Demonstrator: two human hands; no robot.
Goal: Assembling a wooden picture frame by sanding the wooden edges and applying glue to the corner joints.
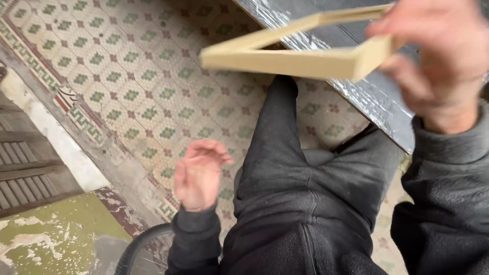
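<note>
Gripping one corner of a pale wooden frame (300, 48), the right hand (438, 61) sits at upper right of the picture, fingers closed over the corner joint; motion blur hides the exact finger placement. Left hand (198, 175) is lower centre-left, empty, palm up, fingers loosely curled, touching nothing. Frame is held in the air, roughly level, running from upper right toward upper centre, clear of everything below. Looks like thin, square-section softwood strips joined at the corners: probably light and stiff along each strip, but weak at the joints if twisted. A one-corner hold puts leverage on that joint; a strip's middle or two opposite sides would likely be the safer grip. Bare wood, likely not slippery. Nearest the camera: dark sweatshirt (305, 224) and trousers, and a bit of bicycle tyre (140, 247) at bottom left. Behind the frame, a dark foil-wrapped board (377, 97) at upper right. Farthest: patterned tile floor (127, 76), weathered shutter (25, 168) at left edge.
</note>
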